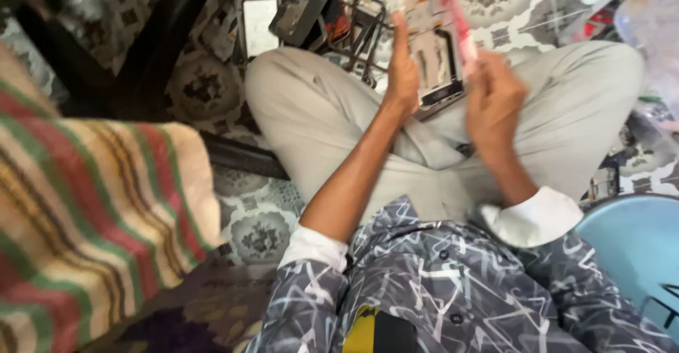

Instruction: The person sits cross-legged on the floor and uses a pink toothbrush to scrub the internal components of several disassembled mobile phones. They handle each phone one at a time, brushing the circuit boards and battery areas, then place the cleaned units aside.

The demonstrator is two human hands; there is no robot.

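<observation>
Head-camera view, looking down on a person seated cross-legged on a patterned floor (262,226). Nearest the lens is a grey shirt (453,289) with white line markings, its cuffs turned back to show white lining. A striped blanket (92,211) in red, green and cream lies at the person's left, and a pale blue tub (636,254) sits at the right edge. Beyond the shirt, beige trousers (318,112) cover the folded knees. Above the lap, both hands are raised together on a phone frame (438,63), a flat rectangular part with a dark rim. The left hand (402,77) steadies its left edge, fingers upright, its grip closed on the frame. The right hand (495,102) is curled, its grip closed around a red-and-white tool (456,17) that slants up past the frame's right edge; the tool is blurred. Farther off, on the floor beyond the knees, lies a scatter of phone parts (262,20), including a pale screen panel and dark housings.
</observation>
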